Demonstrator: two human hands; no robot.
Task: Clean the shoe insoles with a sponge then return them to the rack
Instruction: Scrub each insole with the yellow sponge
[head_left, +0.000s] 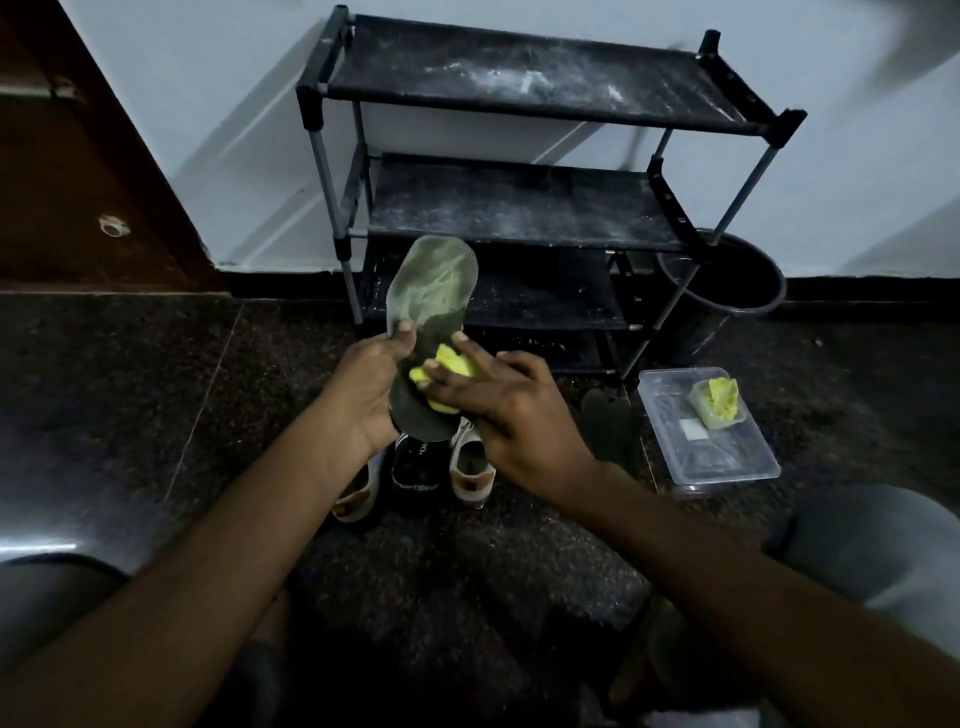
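The left hand (363, 395) is clamped round a dark-grey flat insole (431, 280), which is scrubbed with a yellow sponge (452, 364) pinched in the right hand (519, 415). The black metal-framed rack (519, 213) holds nothing, so the task is judged to be mid-cleaning.

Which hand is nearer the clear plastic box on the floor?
Right. The right hand, holding the sponge against the insole, is left of the box; the left hand grips the insole farther away.

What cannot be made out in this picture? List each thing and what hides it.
Head view:
- Insole middle: under sponge and right hand.
- Shoes: partly behind left hand and insole.
- Rack bottom shelf: too dark.
- Bin interior: dark, behind rack leg.
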